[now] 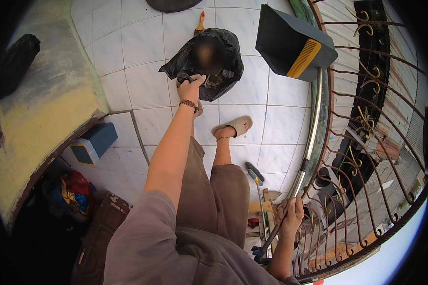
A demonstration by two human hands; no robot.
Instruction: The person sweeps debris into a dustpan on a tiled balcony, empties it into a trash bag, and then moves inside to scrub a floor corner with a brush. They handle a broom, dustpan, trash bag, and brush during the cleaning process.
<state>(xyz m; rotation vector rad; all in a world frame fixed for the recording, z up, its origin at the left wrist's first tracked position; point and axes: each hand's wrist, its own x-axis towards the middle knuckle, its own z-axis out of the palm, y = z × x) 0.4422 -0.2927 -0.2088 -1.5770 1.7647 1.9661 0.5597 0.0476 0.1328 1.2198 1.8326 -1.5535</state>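
Note:
With my left hand I pinch the near rim of a black plastic bag on the tiled floor. The bag's mouth faces up, and what lies inside is mostly blurred. A beaded bracelet circles my left wrist. My right hand is wrapped round the long metal handle of a dustpan. The dark grey dustpan is raised at the far right, apart from the bag, with a yellow toothed strip near its handle.
A curved iron railing runs along my right. Beyond the bag lie a yellow-handled brush and a dark round object. A small broom lies near my slippered foot. At left are a blue-and-white box and a yellowish ledge.

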